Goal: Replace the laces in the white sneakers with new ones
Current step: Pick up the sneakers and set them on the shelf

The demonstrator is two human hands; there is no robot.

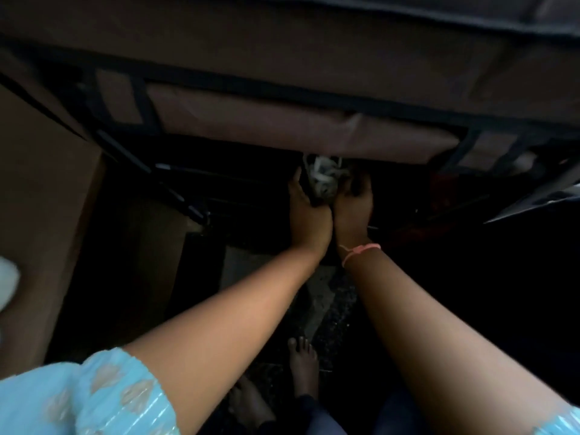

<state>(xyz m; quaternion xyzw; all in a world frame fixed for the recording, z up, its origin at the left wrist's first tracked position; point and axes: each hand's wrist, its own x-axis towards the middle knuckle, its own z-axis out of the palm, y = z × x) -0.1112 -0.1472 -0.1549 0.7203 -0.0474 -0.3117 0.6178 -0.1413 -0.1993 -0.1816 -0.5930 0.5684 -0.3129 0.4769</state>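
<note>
Both hands, left hand (309,211) and right hand (353,204), seemingly clasp the sneaker (323,180) far in; light, soft-sided; grip its sides.

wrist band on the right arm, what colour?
Pink-orange thread band on the right wrist, clearest in the head view.

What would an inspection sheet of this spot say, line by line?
Surface: dark floor, dim and blurry.
Job's things: white sneaker with laces, partly under a brown fabric flap.
Clutter: pale object at the left edge, unclear.
Grippers: left hand and right hand both grip the sneaker.
Cables: nothing seen.
Surroundings: black rack frame, bare feet, pink wrist thread.
</note>
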